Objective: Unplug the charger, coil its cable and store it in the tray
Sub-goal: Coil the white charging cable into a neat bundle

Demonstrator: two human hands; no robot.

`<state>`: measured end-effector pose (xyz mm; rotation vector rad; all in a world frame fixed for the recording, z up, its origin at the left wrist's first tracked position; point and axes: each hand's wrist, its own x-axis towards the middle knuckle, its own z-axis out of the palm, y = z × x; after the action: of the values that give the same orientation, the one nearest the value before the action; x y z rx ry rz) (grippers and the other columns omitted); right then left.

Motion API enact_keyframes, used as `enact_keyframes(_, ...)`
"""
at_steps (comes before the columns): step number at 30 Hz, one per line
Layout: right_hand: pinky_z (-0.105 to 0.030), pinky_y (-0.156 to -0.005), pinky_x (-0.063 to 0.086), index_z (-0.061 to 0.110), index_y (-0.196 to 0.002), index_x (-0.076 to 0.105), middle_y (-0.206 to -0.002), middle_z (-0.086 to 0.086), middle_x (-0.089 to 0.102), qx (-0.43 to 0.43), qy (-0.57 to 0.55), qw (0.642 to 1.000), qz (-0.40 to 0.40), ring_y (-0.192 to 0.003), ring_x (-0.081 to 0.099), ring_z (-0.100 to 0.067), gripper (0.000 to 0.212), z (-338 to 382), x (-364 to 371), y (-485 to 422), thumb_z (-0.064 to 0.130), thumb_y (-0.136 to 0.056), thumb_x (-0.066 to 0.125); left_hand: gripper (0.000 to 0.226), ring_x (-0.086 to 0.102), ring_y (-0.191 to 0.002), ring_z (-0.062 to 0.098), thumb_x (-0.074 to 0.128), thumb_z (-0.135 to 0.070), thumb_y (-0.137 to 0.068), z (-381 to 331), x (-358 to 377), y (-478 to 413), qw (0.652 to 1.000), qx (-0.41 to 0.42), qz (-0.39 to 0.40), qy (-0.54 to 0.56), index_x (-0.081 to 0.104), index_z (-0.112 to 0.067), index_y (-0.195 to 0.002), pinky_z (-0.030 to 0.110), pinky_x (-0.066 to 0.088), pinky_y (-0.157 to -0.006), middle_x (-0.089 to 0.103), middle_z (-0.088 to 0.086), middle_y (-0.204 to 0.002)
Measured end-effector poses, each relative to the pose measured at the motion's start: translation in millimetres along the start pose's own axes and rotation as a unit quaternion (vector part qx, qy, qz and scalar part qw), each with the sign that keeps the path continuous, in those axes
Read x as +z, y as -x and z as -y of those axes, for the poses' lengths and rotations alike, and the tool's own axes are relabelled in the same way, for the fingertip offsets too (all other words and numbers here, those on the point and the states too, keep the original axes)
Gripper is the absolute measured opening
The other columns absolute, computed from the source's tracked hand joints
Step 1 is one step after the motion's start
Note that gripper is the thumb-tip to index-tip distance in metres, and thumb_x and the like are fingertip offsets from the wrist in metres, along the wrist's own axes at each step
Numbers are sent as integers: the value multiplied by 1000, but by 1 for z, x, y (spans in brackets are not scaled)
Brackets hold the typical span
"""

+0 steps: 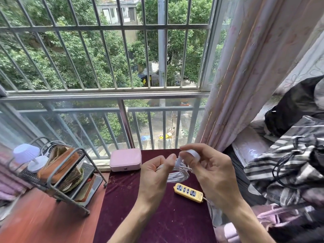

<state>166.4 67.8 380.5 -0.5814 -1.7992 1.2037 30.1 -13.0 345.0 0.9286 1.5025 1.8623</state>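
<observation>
The head view looks down over a dark red cloth-covered table (157, 216) set against a barred window, and the step in hand is the coiling. The left hand (156, 174) is curled closed around a bundle of white cable (178, 174), gathered in several loops that hang just below and to the right of the fist. The right hand (212, 171) pinches the white charger (192, 153) between thumb and fingers at the top of the bundle, with a short run of cable leading from it down to the loops; it appears to be winding that last length round the coil, though the fingers hide the end of it. The yellow power strip (189, 192) lies on the cloth just below the hands with its sockets empty, so the unplugging looks done. A pink case (125, 159) sits at the table's far edge, and a grey wire rack (70, 174) stands to the left holding a brown pouch (57, 163). Which of these serves as the tray is unclear from here; the rack's perforated shelf seems likeliest. The next move calls for tucking the charger end so the loops hold, then carrying the bundle left without letting it spring open.
</observation>
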Motion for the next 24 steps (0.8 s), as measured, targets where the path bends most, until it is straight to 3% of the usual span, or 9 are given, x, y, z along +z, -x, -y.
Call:
enact_keyframes(2, -21, -71, 62, 38, -108, 78, -94, 9, 82, 9, -20, 1000, -15, -80, 79, -11, 13, 1, -2, -4, 39, -95, 75, 51, 31, -48, 2, 70, -50, -86, -1, 1, 1, 1000, 4, 8, -22, 42, -22, -53, 12, 31, -49, 35, -14, -52)
enact_keyframes(4, -18, -74, 62, 39, -103, 79, -96, 6, 83, 17, -32, 999, -25, -84, 80, -13, 9, 2, -3, -8, 37, -95, 76, 48, 31, -47, 0, 70, -48, -85, -2, 2, 3, 999, 5, 21, -27, 42, -29, -51, 10, 31, -48, 35, -17, -51)
enact_keyframes(10, -19, -67, 61, 27, -97, 79, -86, -1, 82, 40, -56, 997, -27, -74, 79, -14, 12, 5, -2, -13, 37, -91, 77, 51, 29, -49, 5, 69, -46, -86, -2, 0, 6, 999, 10, 42, -19, 39, -21, -53, 13, 30, -50, 33, -12, -53)
enact_keyframes(14, -9, -52, 50, 24, -94, 77, -82, -4, 82, 44, -73, 996, -37, -57, 70, -4, 13, 12, -3, -14, 37, -91, 77, 52, 29, -50, 6, 69, -48, -86, 0, -1, 7, 999, 6, 39, -24, 41, -19, -54, 14, 30, -49, 33, -10, -53)
enact_keyframes(16, -20, -50, 53, 27, -94, 78, -82, -1, 81, 19, -67, 997, -31, -55, 69, -15, 15, 15, -4, -10, 42, -91, 78, 56, 32, -49, 5, 68, -53, -86, -1, -1, 5, 999, -4, 26, -24, 44, -13, -55, 14, 31, -50, 36, -10, -52)
enact_keyframes(18, -40, -51, 57, 29, -96, 79, -84, -1, 81, -14, -37, 999, -1, -56, 66, -32, 17, 17, -5, -2, 45, -91, 79, 52, 40, -48, 3, 64, -53, -89, -3, -2, 1, 1000, -14, 14, 1, 62, -10, -60, 16, 36, -51, 47, -11, -50)
enact_keyframes(19, -36, -49, 55, 29, -97, 80, -85, 0, 81, -34, -21, 999, 25, -55, 65, -25, 13, 17, -5, 3, 41, -92, 80, 49, 46, -51, 7, 61, -52, -92, -5, -1, -1, 1000, -23, 11, 15, 71, -10, -67, 24, 39, -51, 54, -2, -51)
enact_keyframes(21, -15, -55, 50, 26, -96, 81, -86, 8, 79, -72, 24, 993, 86, -59, 65, -3, 4, 13, -1, 14, 28, -93, 82, 58, 50, -62, 29, 59, -52, -94, -8, -1, -6, 998, -51, 8, 42, 74, 3, -84, 53, 44, -59, 56, 35, -65)
enact_keyframes(24, -19, -72, 60, 22, -100, 84, -102, 14, 81, -112, 137, 976, 128, -90, 77, -1, 10, 2, 3, 23, 18, -91, 82, 73, 45, -70, 38, 60, -56, -91, -9, 0, -10, 994, -90, -14, 60, 66, 17, -92, 61, 38, -65, 44, 53, -74)
